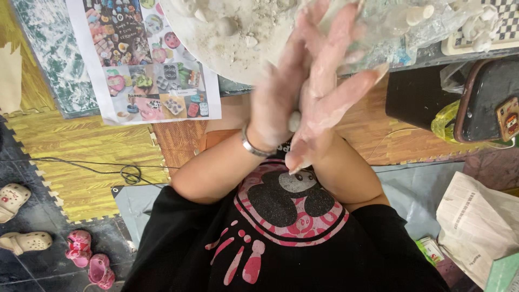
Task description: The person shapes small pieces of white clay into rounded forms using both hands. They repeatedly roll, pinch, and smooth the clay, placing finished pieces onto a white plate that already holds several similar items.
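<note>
A small lump of pale clay (pixel 293 120) is pressed between two dusted palms above the lap.

At the far left, small shoes (pixel 81 249) are seen on the dark floor, and a printed colour sheet (pixel 146 59) is laid on the yellow foam mat (pixel 81 146). The left hand (pixel 278 100), ringed at the wrist by a silver bangle (pixel 253 147), is held flat against the right hand (pixel 330 92), fingers extended; the lump is clamped between them and shows only at the heels of the palms. A round board of clay crumbs (pixel 238 38) is set on the bench just beyond. A folded newspaper (pixel 476 221) is seen at lower right.
</note>
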